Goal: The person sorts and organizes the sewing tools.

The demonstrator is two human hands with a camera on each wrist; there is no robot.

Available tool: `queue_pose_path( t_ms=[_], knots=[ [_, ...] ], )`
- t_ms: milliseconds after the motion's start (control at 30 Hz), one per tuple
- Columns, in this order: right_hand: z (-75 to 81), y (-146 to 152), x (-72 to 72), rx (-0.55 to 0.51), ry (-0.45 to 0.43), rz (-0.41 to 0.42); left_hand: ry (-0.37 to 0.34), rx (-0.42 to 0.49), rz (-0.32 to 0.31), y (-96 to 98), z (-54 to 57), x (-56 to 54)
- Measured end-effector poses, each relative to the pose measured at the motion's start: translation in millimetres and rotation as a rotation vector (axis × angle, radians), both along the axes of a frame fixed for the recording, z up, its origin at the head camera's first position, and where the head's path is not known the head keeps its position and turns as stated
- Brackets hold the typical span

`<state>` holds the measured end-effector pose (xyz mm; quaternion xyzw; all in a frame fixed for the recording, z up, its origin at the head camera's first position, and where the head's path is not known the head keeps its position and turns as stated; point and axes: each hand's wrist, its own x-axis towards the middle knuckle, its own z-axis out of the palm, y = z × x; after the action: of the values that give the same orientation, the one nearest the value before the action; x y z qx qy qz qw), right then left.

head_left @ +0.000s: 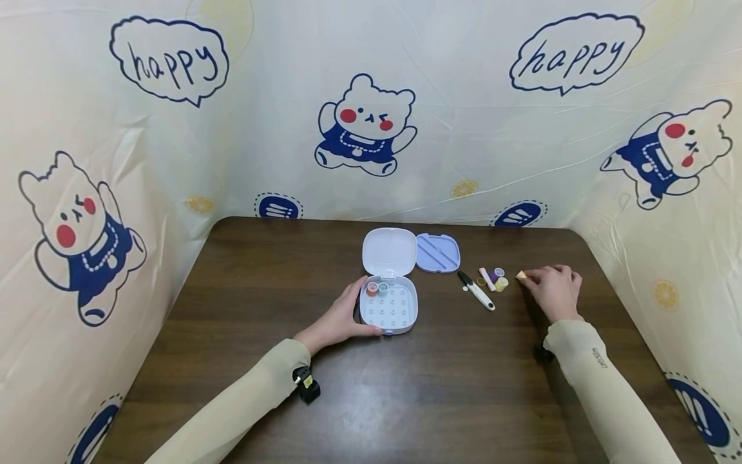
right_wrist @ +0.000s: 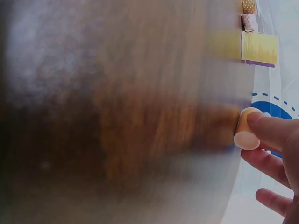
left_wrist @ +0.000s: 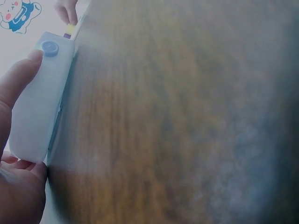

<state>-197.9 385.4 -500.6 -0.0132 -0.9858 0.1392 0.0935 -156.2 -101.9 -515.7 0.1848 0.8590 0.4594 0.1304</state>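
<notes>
My left hand [head_left: 339, 321] grips a small lilac sewing box [head_left: 390, 325] by its left side, with the thumb at the front by the round catch [left_wrist: 50, 48]. The lid [head_left: 390, 251] stands open at the back. Inside, an orange-red thread spool [head_left: 372, 289] and a pale green spool [head_left: 382, 288] sit at the back left of a tray with rows of small pegs. To the right, my right hand [head_left: 558, 291] pinches a light orange thread spool [right_wrist: 246, 128] between thumb and finger, at the tabletop.
A lilac divided tray [head_left: 438, 253] lies right of the lid. Between box and right hand are a black-and-white pen-like tool [head_left: 478, 291], a small white-and-pink item [head_left: 487, 279], a purple spool [head_left: 496, 274] and a yellow spool [head_left: 501, 283]. Printed cloth hangs round the brown table [head_left: 278, 270].
</notes>
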Motion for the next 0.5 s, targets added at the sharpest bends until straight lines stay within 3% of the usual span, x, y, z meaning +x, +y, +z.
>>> queue_pose_path(
  t_ms=[300, 500],
  knots=[
    [5.6, -2.6, -1.9, 0.000, -0.112, -0.032, 0.007, -0.001, -0.006, 0.3, -0.3, -0.4],
    [7.9, -3.0, 0.4, -0.026, -0.096, -0.013, 0.006, -0.008, -0.006, 0.0, -0.9, 0.0]
  ],
)
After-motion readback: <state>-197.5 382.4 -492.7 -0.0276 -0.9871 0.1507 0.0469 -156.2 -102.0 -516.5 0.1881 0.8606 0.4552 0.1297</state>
